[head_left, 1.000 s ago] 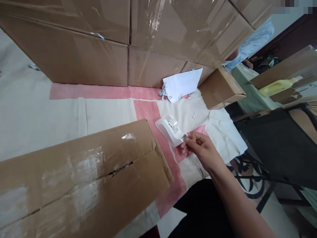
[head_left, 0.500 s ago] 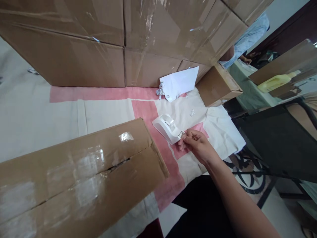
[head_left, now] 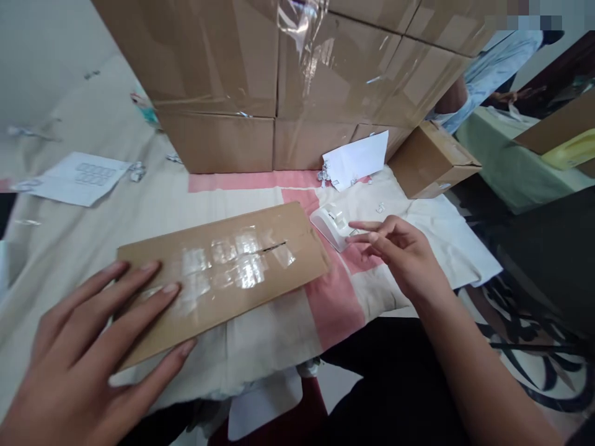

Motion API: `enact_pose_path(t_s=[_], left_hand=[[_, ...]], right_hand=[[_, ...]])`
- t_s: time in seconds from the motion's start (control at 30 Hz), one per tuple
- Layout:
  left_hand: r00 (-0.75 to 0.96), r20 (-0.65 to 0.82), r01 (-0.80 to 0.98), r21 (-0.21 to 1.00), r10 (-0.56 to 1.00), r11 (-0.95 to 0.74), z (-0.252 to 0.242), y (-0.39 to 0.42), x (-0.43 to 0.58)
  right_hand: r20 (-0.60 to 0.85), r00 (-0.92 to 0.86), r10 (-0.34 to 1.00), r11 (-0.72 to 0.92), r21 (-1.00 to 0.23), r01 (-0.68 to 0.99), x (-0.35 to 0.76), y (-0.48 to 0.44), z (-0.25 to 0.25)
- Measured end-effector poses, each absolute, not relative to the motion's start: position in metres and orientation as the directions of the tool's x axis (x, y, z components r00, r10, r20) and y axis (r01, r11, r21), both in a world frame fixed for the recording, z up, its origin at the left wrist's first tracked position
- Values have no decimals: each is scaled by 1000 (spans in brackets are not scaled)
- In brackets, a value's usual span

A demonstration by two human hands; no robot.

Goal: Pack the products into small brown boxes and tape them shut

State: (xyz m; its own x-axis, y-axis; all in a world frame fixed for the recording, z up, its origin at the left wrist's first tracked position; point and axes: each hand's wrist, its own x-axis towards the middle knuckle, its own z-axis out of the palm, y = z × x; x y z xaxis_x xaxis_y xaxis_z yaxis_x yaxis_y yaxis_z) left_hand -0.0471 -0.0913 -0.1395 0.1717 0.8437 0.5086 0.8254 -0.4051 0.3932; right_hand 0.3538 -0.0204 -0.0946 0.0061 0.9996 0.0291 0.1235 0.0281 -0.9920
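Observation:
My left hand rests with spread fingers on the left end of a flat cardboard box. Strips of clear tape cover the middle seam of that box, and a short dark gap shows near its right end. Just beyond the right end sits a white tape dispenser on the cloth. My right hand is at the dispenser's near end, two fingers stretched out toward it and apart. I cannot make out any piece of tape in these fingers.
Stacked, taped cartons rise at the back. A white sheet leans there beside small scraps, and a printed sheet lies at left. Another carton stands right of the stack. Behind it, a person's patterned sleeve shows.
My left hand has come into view onto the box. My right fingers have gone from a pinch at the dispenser to stretched out. The view has shifted, showing more at left.

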Motion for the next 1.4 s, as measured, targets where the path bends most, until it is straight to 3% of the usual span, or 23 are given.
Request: enact_pose_path(t_s=[0.13, 0.33, 0.47, 0.57, 0.7, 0.9, 1.0, 1.1, 1.2, 1.3, 1.4], left_hand=[[186, 566, 849, 319, 803, -421, -127, -100, -34], [270, 668, 840, 187, 693, -509, -112, -111, -24], [251, 692, 821, 218, 677, -527, -104, -121, -18], [211, 690, 769, 320, 692, -553, -97, -132, -10], [151, 644, 656, 502, 750, -563, -91, -146, -5], [52, 627, 522, 647, 778, -556, -92, -152, -5], [21, 677, 524, 619, 736, -585, -93, -152, -7], [76, 760, 562, 502, 645, -657, -91, -154, -10], [133, 791, 613, 408, 597, -676, -86, -156, -17], [141, 728, 665, 432, 670, -610, -82, -150, -25], [76, 596, 689, 548, 800, -474, -76, -132, -32]], right_hand=[[282, -64, 957, 289, -939, 189, 321, -37, -79], [440, -269, 857, 510, -802, 311, 290, -43, -73], [613, -313, 726, 687, -620, 379, 266, -60, -66], [688, -429, 585, 803, -417, 427, 248, -78, -61], [670, -593, 446, 888, -247, 389, 227, -96, -63], [621, -663, 419, 905, -227, 360, 208, -102, -75], [588, -649, 482, 871, -246, 424, 205, -99, -81], [596, -552, 583, 798, -292, 527, 206, -86, -84], [574, -503, 646, 717, -229, 659, 211, -67, -83], [439, -620, 650, 712, -68, 699, 217, -52, -82], [343, -689, 639, 730, 13, 683, 220, -47, -83]])
